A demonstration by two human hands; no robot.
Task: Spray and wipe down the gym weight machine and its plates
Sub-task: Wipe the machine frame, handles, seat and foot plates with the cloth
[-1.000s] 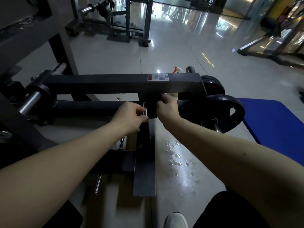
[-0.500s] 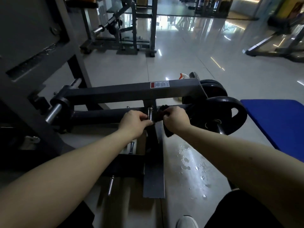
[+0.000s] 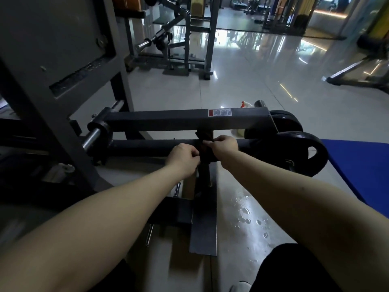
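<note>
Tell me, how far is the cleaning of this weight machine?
Spraying looks done: the white spray bottle sits behind the grey upper bar, and wet drops lie on the floor. In hand: the left hand and right hand grip a dark cloth around the upright post. The black round weight plates probably remain.

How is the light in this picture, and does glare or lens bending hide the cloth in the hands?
Head view: dim and bluish near the machine, so the dark cloth barely stands out from the black bar; glare on the wet floor and far tiles; the wide lens bends the left post and stretches the forearms; the left hand and right hand look sharp.
</note>
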